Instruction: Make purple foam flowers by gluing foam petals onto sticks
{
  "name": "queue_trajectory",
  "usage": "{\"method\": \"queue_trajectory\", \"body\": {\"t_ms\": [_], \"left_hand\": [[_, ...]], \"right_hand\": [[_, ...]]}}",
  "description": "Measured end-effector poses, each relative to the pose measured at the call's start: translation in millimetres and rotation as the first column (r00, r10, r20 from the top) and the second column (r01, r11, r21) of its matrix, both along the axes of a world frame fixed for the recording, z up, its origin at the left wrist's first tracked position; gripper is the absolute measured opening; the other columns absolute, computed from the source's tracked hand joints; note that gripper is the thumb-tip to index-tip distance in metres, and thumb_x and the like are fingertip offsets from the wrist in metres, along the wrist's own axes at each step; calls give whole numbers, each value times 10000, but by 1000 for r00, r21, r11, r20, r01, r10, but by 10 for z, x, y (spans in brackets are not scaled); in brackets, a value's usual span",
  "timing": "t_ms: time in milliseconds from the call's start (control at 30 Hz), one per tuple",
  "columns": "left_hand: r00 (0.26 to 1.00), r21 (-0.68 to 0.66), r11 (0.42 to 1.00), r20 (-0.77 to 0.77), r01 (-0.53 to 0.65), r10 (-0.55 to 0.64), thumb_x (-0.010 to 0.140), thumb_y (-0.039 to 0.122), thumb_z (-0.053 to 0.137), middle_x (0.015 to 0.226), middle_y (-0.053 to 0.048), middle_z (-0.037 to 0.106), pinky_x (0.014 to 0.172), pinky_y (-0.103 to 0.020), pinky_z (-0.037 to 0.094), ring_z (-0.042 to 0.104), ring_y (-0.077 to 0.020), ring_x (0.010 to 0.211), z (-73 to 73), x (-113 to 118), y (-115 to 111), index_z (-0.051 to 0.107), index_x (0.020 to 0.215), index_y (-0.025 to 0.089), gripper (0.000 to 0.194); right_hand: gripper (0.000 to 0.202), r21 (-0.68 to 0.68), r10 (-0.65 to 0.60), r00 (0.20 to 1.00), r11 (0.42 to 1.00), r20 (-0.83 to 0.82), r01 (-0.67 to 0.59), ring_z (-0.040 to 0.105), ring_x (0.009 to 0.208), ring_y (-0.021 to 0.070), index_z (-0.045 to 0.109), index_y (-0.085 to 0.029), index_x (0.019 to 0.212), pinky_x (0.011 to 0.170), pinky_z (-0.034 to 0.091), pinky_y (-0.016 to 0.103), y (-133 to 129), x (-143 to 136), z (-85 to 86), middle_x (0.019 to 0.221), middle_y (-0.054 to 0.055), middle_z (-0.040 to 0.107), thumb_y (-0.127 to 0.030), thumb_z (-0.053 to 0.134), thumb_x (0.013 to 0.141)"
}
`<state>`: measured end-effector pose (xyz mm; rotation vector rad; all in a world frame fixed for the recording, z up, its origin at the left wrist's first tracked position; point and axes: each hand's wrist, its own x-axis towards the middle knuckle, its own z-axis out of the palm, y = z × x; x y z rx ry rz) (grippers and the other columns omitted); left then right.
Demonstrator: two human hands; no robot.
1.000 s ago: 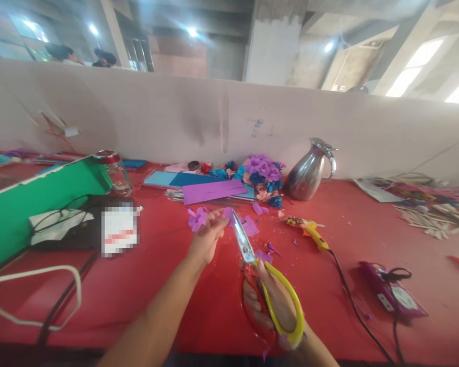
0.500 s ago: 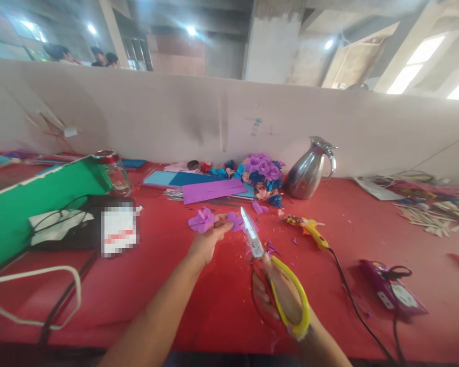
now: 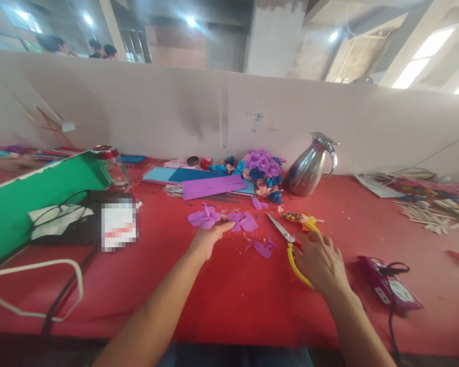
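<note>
Clock positions read from the centre of the view, 12 at the far side.

At 9 o'clock, a green panel [image 3: 49,204] stands on the red table [image 3: 229,306]; a red-lidded glass jar [image 3: 117,169] is beside its far end. White strap [image 3: 79,285], looped, at 8. Between 8 and 9, a black bag [image 3: 87,234] bearing a blurred label.

Left hand [image 3: 206,239], at 7 o'clock: thumb and fingers closed lightly on a purple flower [image 3: 209,216], part-open petals upward. A purple petal [image 3: 234,221] lies at its fingertips; whether pinched, cannot tell. Loose purple pieces [image 3: 262,250] on the table at about 5.

Purple sheet [image 3: 210,188], just left of centre, overlies blue sheets [image 3: 193,175]. Flower cluster [image 3: 263,163], purple, blue and pink, at 2.

Scissors [image 3: 281,228] at 4 o'clock, blades towards 11, yellow handle partly visible. Metal jug [image 3: 306,171] upright, 3 o'clock.

Right hand [image 3: 323,260], at 4: palm down, fingers loosely spread over the handle ends of the scissors and of a yellow glue gun [image 3: 308,223]. Grip open; nothing seen clasped, contact unclear beneath the palm.

Magenta box [image 3: 392,288] with black cable, further out at 4. Wooden sticks [image 3: 428,219], 3 o'clock.
</note>
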<state>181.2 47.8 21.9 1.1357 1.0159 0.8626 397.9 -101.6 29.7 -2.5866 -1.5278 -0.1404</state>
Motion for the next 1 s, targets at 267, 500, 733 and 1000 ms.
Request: {"method": "queue_trajectory", "body": {"t_ms": [267,500,733,1000], "left_hand": [[997,5,999,57,46,-47,503,277,821,600,5,589,525,-237,274,434,-93,551,6,46,-37,673,601,165,210],[1000,13,1000,12,-19,19,531,233,822,557,11,570,538,-234,323,474,-107,556,-75,54,7,642,552,166,193],[994,135,985,-9,-104,106,569,211,821,1018,-71,717,882,-324,439,606,-218,993,-151,64,38,752,877,209,315],[999,186,982,-16,36,-34,624,307,803,1040,-59,703,956,-347,409,574,-243,1079,-56,46,-17,748,979,230,368]], "right_hand": [[260,425,491,548,869,-677,-253,638,783,187,666,-206,964,719,473,299,741,-530,28,871,45,705,-395,613,794],[201,470,480,321,875,-816,-114,513,581,118,605,-168,690,583,383,246,1004,-494,-207,626,-20,598,-365,640,687],[262,447,417,366,894,-832,-3,468,569,112,655,-154,701,583,350,249,979,-311,-205,602,-28,570,-415,629,686],[195,474,520,377,854,-766,-216,514,612,123,710,-167,730,614,372,243,917,-445,-168,636,-17,614,-328,605,764]]}}
